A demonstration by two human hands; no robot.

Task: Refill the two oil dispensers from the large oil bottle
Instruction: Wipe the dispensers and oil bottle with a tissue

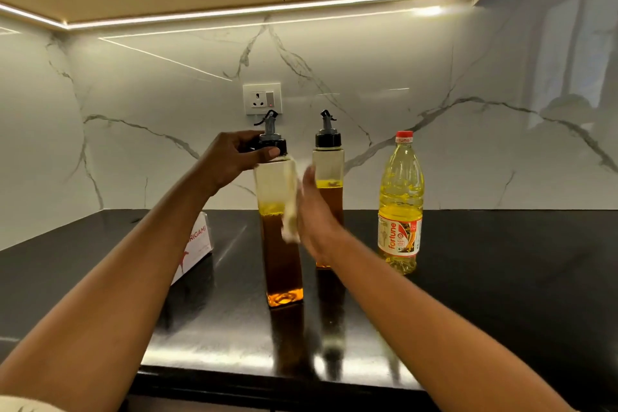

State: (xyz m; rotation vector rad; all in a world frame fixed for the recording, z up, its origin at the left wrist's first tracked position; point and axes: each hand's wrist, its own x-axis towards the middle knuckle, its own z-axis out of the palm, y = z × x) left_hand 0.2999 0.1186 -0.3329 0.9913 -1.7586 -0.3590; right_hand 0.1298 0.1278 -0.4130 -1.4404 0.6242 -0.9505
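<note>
Two hands (234,157) (312,214) meet one of two dispensers (281,261) (329,157); one oil bottle (401,204).

Two dispensers (284,261) (329,157), one oil bottle (400,204), one box (197,251), one cloth (290,211)

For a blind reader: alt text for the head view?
Left hand grips the cap of the near oil dispenser while the right hand presses a tissue to its side. A second dispenser and capped oil bottle stand nearby.

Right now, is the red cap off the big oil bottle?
No, the red cap sits closed on the neck of the large oil bottle.
</note>
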